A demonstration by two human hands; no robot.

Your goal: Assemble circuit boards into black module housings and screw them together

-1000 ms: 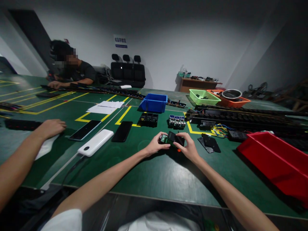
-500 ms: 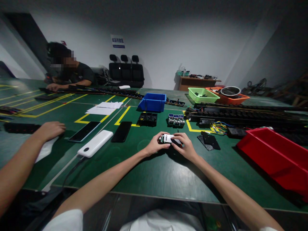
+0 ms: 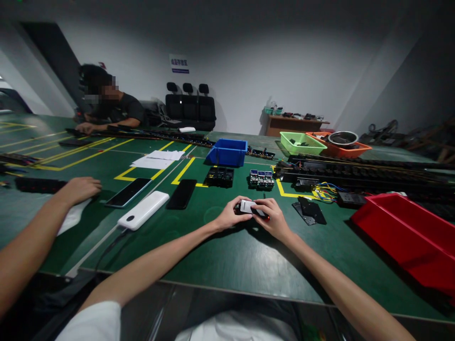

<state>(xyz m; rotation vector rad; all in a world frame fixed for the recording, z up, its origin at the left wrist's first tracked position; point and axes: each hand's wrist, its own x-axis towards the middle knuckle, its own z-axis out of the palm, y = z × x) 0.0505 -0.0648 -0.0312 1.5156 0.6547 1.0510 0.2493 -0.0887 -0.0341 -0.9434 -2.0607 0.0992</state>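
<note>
My left hand (image 3: 232, 214) grips the left end of a small device with a white top face and a dark body (image 3: 246, 206). On its right end my right hand (image 3: 273, 217) is closed, fingers over the top and thumb below. A bit of red shows beside the right thumb; the underside is hidden. Beyond my hands stand a group of small circuit-board modules (image 3: 261, 179) with blue tops and a group of black modules (image 3: 219, 176). Flat black plates (image 3: 311, 211) lie to the right of my right hand.
A red bin (image 3: 401, 237) stands at right, a blue bin (image 3: 227, 152) behind the modules. Leftward lie a black phone (image 3: 182, 194), a white power bank (image 3: 144, 210) with a cable, and another phone (image 3: 130, 192). A neighbour's arm (image 3: 46, 237) reaches in; another person (image 3: 117, 109) sits farther back.
The white face of the device now lies flatter and covers the green board edge seen before. My right fingers have shifted slightly on it. The whole view has moved a little.
</note>
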